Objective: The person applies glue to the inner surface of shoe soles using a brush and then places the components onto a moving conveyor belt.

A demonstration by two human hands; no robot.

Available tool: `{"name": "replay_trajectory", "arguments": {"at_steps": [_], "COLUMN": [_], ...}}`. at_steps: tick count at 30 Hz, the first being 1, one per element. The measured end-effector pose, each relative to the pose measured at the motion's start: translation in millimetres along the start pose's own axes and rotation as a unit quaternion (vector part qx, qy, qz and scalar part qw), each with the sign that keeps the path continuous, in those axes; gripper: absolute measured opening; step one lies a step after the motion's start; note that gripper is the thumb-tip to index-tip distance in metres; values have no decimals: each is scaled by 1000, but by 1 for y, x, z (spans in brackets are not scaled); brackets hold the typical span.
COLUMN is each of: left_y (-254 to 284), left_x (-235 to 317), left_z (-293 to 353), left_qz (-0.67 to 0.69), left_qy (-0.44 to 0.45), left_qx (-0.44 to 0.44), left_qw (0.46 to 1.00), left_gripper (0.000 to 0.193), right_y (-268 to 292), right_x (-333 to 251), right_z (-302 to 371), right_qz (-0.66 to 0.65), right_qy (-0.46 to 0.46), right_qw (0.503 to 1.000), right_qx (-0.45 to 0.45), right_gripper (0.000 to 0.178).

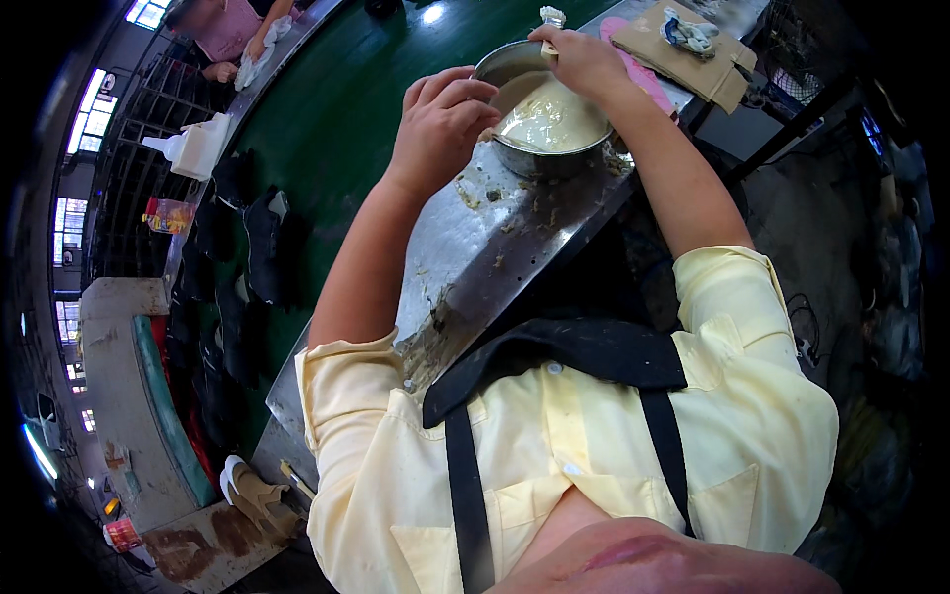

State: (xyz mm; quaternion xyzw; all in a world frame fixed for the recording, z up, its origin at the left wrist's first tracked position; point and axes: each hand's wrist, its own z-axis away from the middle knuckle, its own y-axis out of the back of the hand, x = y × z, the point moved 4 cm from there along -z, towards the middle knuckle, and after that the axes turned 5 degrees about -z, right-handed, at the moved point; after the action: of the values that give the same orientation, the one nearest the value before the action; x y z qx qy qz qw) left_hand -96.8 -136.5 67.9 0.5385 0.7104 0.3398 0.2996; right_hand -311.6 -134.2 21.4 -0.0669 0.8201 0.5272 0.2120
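Note:
A round metal pot (554,161) stands tilted at the edge of the workbench, with a thick, cream-coloured liquid (554,114) inside. My left hand (445,124) is closed at the pot's left rim, fingers bent against it. Across the far right rim reaches my right hand (584,64), its fingers closed. A small pale piece (548,49) shows by its fingertips, and a white, crusted lump (552,16) sticks up just beyond. I cannot make out whether these two are parts of one tool.
Dried residue covers the metal bench edge (475,238). Beside it runs a green belt (346,129) carrying dark shoe uppers (262,243). Cardboard (683,49) with a crumpled glove (690,35) lies right of the pot. A white bottle (198,147) and another person's hand (255,48) are across the belt.

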Motion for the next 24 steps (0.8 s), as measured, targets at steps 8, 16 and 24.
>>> {"name": "replay_trajectory", "arguments": {"at_steps": [8, 16, 24], "left_y": [13, 7, 5], "left_x": [-17, -3, 15], "left_z": [-8, -2, 6], "left_qz": [-10, 77, 27], "left_qy": [102, 24, -6], "left_qx": [219, 18, -58], "left_qw": [970, 997, 998], "left_gripper": [3, 18, 15], "right_y": [3, -7, -1], "right_x": [-2, 10, 6], "right_z": [2, -1, 0], "right_qz": [-1, -38, -68], "right_qy": [-6, 30, 6], "right_qw": [1000, 999, 997], "right_qx": [-7, 11, 25], "right_gripper": [31, 32, 29]}}
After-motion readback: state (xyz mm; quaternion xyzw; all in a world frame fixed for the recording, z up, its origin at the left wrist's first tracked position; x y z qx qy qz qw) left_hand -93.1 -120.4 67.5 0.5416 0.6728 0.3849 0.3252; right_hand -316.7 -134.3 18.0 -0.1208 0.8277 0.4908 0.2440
